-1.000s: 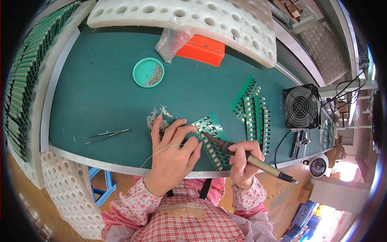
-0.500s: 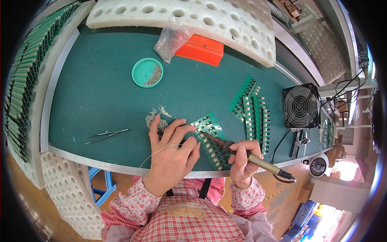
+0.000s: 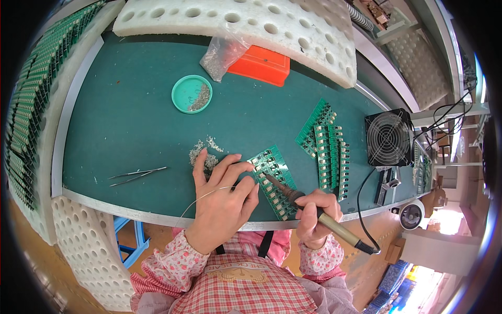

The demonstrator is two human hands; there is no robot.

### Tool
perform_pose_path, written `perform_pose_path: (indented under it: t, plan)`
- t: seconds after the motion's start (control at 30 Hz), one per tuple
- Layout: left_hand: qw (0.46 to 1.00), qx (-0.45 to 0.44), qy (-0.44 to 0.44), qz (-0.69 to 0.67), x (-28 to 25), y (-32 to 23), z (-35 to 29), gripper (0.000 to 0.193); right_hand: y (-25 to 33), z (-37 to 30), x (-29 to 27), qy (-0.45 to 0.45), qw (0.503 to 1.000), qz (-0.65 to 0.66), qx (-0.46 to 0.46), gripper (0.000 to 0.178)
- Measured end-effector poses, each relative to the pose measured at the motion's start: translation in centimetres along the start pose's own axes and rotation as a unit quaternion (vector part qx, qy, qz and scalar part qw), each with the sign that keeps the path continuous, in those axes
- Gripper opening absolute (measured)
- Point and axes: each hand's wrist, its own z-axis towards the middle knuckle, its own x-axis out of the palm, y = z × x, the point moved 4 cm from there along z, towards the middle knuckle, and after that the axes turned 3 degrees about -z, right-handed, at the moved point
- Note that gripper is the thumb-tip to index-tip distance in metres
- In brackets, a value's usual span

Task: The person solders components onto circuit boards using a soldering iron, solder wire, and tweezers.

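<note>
The board [image 3: 275, 170] is laid slantwise on the worktop [image 3: 130, 120], its edge met by the curled left hand [image 3: 222, 201] — apparently for steadying. Whether the wire [image 3: 201, 197] across that hand is pinched cannot be told. The iron [image 3: 337, 229] is gripped pen-like by the right hand [image 3: 316, 214], presumably for fine control.

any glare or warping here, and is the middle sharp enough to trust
Head view: the bench's front edge bows from fisheye distortion, with black corners; head view: bright light washes out parts of the lower right; head view: the left hand, right hand and soldering iron look fairly sharp, but the circuit board's joints are too small to judge.
</note>
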Motion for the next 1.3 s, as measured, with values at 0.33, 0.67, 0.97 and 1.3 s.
perform_pose_path:
  t: [0.33,0.67,0.97,1.3]
  plan:
    - [1.000,-0.003,-0.001,-0.007,0.1,0.0,0.1,0.015,1.5,0.6,1.1,0.055,0.989,-0.065,-0.125,0.008]
    - [1.000,-0.006,-0.005,-0.019,0.0,0.1,-0.1,0.015,2.8,0.0,2.2,0.082,0.968,-0.121,-0.204,0.018]
    - [1.000,-0.012,-0.004,-0.022,-0.2,0.2,0.0,0.015,2.5,-0.5,0.8,0.034,0.989,-0.066,-0.124,0.012]
    - [1.000,-0.002,0.011,-0.003,-0.1,-0.1,0.1,0.016,-2.0,-0.5,0.4,-0.124,0.955,0.135,0.234,0.031]
